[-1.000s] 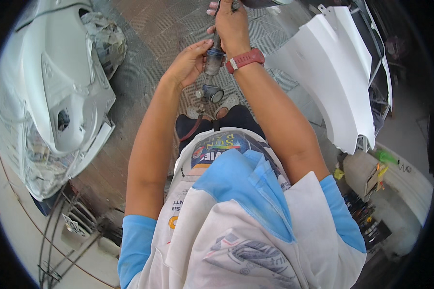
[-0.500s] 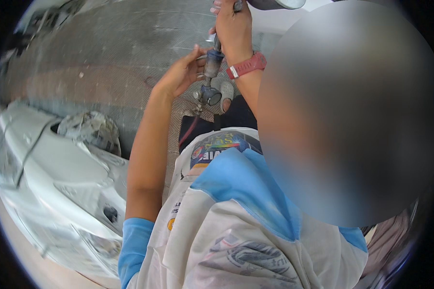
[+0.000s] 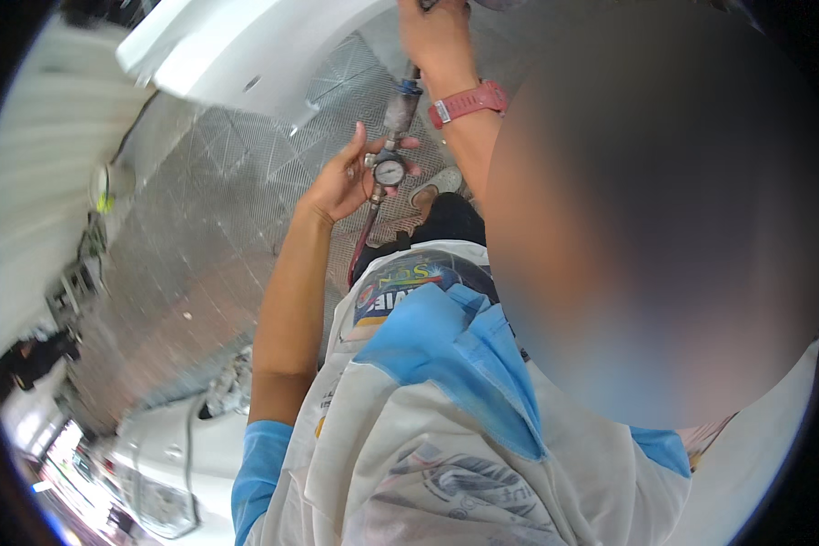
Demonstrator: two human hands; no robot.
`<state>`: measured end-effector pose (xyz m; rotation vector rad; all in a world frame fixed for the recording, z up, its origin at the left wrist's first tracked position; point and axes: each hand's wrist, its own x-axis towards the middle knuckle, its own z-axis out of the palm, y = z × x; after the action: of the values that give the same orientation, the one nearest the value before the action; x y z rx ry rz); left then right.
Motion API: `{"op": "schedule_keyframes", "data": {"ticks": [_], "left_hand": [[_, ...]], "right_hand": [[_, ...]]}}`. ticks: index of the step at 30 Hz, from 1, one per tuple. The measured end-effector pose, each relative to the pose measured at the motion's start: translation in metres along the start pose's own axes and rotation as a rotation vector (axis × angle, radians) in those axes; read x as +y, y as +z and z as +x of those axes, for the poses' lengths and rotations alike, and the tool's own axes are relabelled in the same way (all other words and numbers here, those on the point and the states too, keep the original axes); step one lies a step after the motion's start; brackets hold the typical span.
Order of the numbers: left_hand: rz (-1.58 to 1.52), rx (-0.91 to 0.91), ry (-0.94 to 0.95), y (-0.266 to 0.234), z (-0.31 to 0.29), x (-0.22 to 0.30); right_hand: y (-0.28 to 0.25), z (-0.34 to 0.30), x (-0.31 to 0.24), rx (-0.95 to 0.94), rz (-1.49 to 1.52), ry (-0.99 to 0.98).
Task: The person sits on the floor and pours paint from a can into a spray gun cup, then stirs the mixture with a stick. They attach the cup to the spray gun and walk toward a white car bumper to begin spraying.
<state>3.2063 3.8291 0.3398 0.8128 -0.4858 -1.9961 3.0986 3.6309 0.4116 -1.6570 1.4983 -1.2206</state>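
At the top edge, my right hand point(image 3: 437, 41) is closed around the dark handle of what looks like a spray gun point(image 3: 429, 5), mostly cut off by the frame. Below the handle hangs an air filter point(image 3: 400, 111) with a cloudy bowl and blue collar. A round pressure gauge point(image 3: 389, 173) sits under it, its dial facing up, with a red hose point(image 3: 362, 241) leading down toward my waist. My left hand point(image 3: 341, 187) is beside the gauge, palm up, thumb raised and fingers spread behind the fitting. Whether they bear its weight I cannot tell.
A large white curved panel point(image 3: 255, 55) spans the upper left, close beyond my hands. Lower left stands a whitish car body point(image 3: 159, 464) with crumpled covering point(image 3: 232, 387). Pale curtain-like sheeting point(image 3: 27, 164) lines the far left. My shoe point(image 3: 437, 185) rests on the patterned floor.
My view has swung, bringing the white panel in at the top and shifting the car body down. My left hand has gone from beside the filter to the gauge, whose dial now faces up.
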Motion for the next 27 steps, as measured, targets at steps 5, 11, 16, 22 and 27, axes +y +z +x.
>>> {"op": "schedule_keyframes", "data": {"ticks": [5,11,16,22,27], "left_hand": [[-0.008,-0.063,-0.173,0.007,0.018,0.008],[-0.028,-0.136,-0.265,0.012,0.026,0.019],[-0.018,-0.228,-0.372,0.031,0.024,0.041],[0.042,-0.302,-0.475,0.042,0.044,0.049],[0.213,-0.338,-0.486,0.059,0.07,0.047]], "right_hand": [[-0.039,0.005,0.022,0.059,-0.041,0.195],[-0.075,-0.006,0.032,0.239,0.106,0.227],[-0.102,-0.009,0.007,0.358,0.088,0.3],[-0.12,-0.003,0.021,0.397,0.075,0.355],[-0.157,0.006,0.045,0.582,-0.09,0.313]]}}
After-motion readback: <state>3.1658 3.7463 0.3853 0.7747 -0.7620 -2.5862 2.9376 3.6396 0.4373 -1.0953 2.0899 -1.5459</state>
